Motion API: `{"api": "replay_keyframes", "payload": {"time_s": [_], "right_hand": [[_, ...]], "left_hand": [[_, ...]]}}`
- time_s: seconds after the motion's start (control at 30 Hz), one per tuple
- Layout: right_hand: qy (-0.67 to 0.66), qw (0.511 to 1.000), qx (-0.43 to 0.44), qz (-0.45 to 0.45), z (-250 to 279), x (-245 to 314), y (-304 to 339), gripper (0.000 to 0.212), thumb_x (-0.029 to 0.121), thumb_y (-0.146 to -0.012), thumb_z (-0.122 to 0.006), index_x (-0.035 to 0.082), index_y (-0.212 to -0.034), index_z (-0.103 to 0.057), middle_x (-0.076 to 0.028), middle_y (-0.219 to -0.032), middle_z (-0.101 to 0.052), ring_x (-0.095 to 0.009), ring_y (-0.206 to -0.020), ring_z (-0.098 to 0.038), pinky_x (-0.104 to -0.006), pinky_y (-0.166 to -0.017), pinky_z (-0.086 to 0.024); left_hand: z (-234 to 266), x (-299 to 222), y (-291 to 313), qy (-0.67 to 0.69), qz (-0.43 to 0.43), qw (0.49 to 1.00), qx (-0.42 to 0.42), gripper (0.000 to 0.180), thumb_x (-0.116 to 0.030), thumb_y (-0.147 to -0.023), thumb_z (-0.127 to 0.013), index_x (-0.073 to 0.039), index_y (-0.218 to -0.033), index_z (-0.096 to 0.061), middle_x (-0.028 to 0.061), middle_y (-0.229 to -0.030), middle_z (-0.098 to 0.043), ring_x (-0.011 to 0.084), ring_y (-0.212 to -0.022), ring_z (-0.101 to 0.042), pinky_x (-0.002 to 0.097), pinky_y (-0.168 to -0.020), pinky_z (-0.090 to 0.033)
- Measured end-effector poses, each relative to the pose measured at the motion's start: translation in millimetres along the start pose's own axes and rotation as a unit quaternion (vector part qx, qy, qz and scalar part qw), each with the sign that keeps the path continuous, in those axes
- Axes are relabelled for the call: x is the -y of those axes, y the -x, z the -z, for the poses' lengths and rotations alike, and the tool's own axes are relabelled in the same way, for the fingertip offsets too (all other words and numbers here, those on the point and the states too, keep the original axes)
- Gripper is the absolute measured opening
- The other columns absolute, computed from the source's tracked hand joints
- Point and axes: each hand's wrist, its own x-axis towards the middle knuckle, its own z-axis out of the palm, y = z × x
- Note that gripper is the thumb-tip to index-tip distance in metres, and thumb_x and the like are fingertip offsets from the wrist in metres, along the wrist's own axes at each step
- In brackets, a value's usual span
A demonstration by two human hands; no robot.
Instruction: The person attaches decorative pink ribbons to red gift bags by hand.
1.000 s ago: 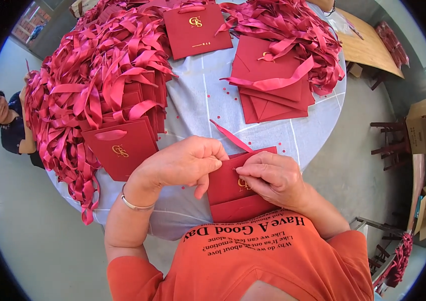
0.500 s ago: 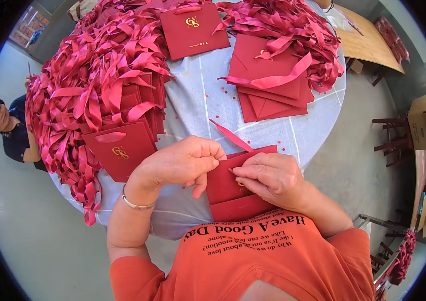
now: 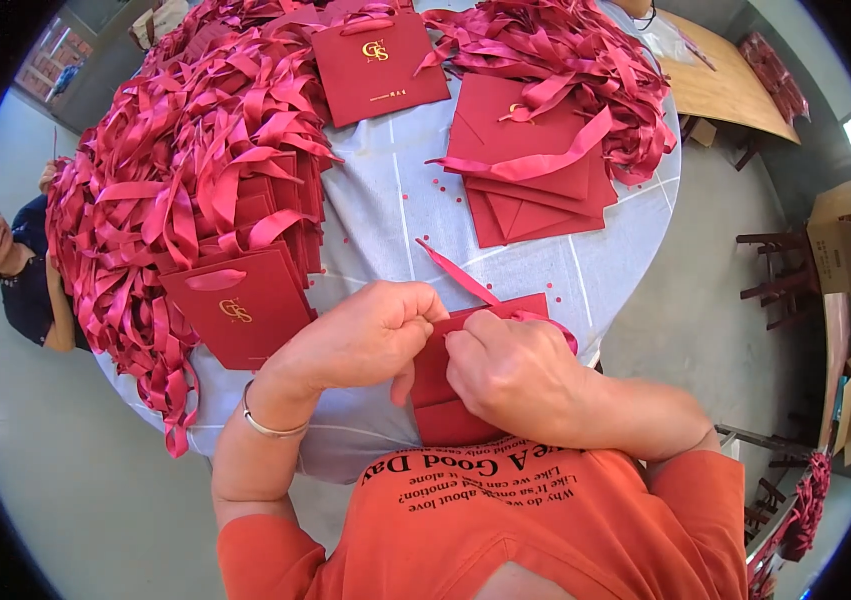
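A dark red paper bag (image 3: 443, 425) lies flat at the table's near edge, against my shirt. Over its upper left corner, my left hand (image 3: 375, 335) is closed in a pinch; what its fingertips hold is hidden. My right hand (image 3: 520, 365) is closed over the bag's upper middle, close to the left fingertips. A pink ribbon (image 3: 550, 325) loops out from behind the right hand, which seems to pinch it. One ribbon end (image 3: 455, 268) sticks up past the bag's top edge. The right hand covers much of the bag's front.
A large heap of ribboned red bags (image 3: 200, 170) fills the left of the white-covered table (image 3: 365, 200). Another stack (image 3: 535, 200) lies at right. A bag (image 3: 380, 75) stands at the back. A person (image 3: 20, 265) is at far left. Stools (image 3: 777, 275) and cartons (image 3: 838, 245) stand right.
My right hand has moved up and left over the bag, closer to the left hand. A ribbon loop now shows at its right. My left hand has barely moved.
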Motion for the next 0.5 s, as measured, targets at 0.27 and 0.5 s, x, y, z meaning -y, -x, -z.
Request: {"api": "replay_keyframes", "payload": {"time_s": [0.27,0.5], "right_hand": [[-0.152,0.975,0.031,-0.159,-8,-8,-19,0.007,0.007,-0.076,-0.067,0.001,-0.077,-0.063,-0.017,-0.071,-0.062,-0.035,-0.065,-0.064,-0.0455,-0.060,-0.052],[-0.213,0.966,0.014,-0.146,8,-23,-17,0.016,0.014,-0.075,-0.077,0.005,-0.078,-0.064,-0.010,-0.078,-0.057,-0.030,-0.072,-0.060,-0.0388,-0.060,-0.050]], "left_hand": [[-3,-3,2,-0.016,-0.007,1.000,-0.022,0.017,0.000,-0.096,-0.038,0.002,-0.098,-0.055,0.0033,-0.073,-0.061,0.0137,-0.052,-0.064,0.0256,-0.045,-0.043],[-4,-7,5,0.008,-0.023,1.000,-0.014,0.016,0.001,-0.094,-0.039,0.003,-0.097,-0.055,0.0025,-0.073,-0.058,0.0137,-0.050,-0.063,0.0245,-0.044,-0.043]]}}
